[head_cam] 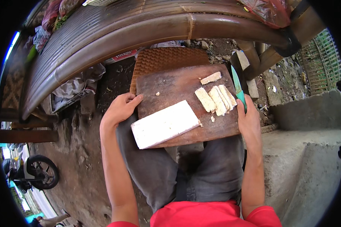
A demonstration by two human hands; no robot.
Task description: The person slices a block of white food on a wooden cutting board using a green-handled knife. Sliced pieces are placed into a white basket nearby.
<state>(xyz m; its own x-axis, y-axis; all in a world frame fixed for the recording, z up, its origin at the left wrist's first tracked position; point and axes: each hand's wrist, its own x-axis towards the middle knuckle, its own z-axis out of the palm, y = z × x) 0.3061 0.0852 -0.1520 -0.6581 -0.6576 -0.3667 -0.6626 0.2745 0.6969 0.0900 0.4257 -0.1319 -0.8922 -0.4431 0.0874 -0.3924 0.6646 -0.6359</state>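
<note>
A wooden cutting board [170, 85] rests across my lap. On its near left part lies a white block of what looks like tempeh [166, 123], set at a slant. Several cut slices [216, 99] lean together on the right side, with a single slice [211, 78] above them and small crumbs about. My left hand [125, 107] grips the board's left edge, thumb on top. In my right hand [248, 113], at the board's right edge, is a knife [236, 81] with a green handle, its blade pointing away from me.
A woven rattan seat [170, 58] shows beyond the board. A bamboo bench or platform [147, 28] arches across the far side, with a red plastic bag [268, 12] on it. Concrete steps [289, 144] stand at right; a motorcycle [31, 173] is at far left.
</note>
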